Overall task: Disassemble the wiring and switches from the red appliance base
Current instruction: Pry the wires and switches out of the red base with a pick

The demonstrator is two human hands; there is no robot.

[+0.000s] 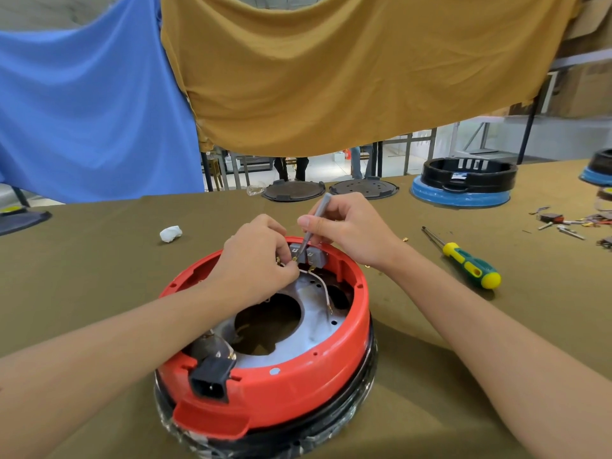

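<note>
Even daylight, wide-angle bend

Bright, diffuse light fills the scene, strongest from the open hall behind the hanging cloths (331, 77). Soft shadows lie under the screwdriver (463, 260) on the worktop (99, 260). Edges bow outward; far right corner blurs slightly.

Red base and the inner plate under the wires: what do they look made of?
The red base looks like moulded plastic: glossy, uniformly coloured, with moulded tabs and screw bosses. The inner plate looks like bare metal, probably aluminium or steel: dull grey sheen, punched holes and a large round cutout. Neither can be confirmed by look alone.
</note>
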